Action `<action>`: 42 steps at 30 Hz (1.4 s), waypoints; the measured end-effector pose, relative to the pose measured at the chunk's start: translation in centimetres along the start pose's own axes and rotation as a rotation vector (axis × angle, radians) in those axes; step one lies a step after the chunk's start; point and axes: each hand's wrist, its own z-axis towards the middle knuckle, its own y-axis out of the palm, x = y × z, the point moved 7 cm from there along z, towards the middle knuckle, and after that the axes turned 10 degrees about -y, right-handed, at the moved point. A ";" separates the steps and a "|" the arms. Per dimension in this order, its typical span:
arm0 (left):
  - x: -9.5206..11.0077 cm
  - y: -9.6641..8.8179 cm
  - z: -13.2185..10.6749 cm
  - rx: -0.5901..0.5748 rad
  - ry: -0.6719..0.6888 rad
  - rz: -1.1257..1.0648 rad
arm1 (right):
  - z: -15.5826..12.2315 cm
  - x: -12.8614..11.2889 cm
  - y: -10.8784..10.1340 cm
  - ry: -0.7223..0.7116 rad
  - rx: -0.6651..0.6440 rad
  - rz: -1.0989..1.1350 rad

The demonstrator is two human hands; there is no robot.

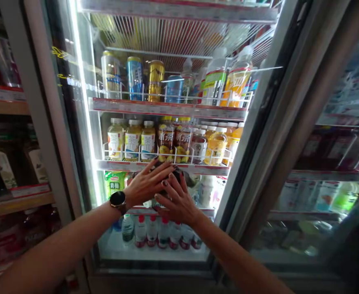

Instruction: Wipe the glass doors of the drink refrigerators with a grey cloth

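My left hand (145,183), with a black round watch (117,199) on its wrist, reaches in front of the lower shelves of a lit drinks fridge. Its fingers are stretched out and apart. My right hand (178,200) is close beside it, fingers spread, the fingertips of the two hands nearly meeting. Behind the fingers shows a dark rounded thing (177,173), mostly hidden; whether either hand touches it I cannot tell. Just above stand brown tea bottles with yellow caps (182,141) and pale tea bottles with white caps (132,140).
A shelf rail (124,165) with white wire guards runs above the hands. Cans (156,80) and larger bottles (239,79) fill the upper shelf. Small red-capped bottles (151,231) stand at the bottom. A green package (114,183) is left of my hands. Door frames (259,134) flank the opening.
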 end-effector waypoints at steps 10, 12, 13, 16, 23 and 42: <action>-3.9 -5.2 -3.4 -0.015 -0.174 0.006 | -2.8 1.4 0.7 -0.014 -0.261 -0.062; -4.1 -5.6 -5.2 0.007 -0.229 -0.006 | -3.7 0.3 -0.1 -0.080 -0.308 -0.075; -4.3 -5.6 -5.6 0.026 -0.247 -0.002 | -3.6 0.4 -0.5 -0.113 -0.312 -0.097; -5.1 -5.2 -5.6 0.089 -0.303 0.046 | -0.4 4.9 -2.1 -0.087 -0.257 -0.231; -5.7 -3.4 -4.3 0.201 -0.314 0.157 | 6.5 15.4 -3.1 0.174 -0.130 -0.229; -5.5 -3.2 -4.8 0.205 -0.306 0.140 | 3.1 13.2 -2.1 0.236 -0.224 -0.272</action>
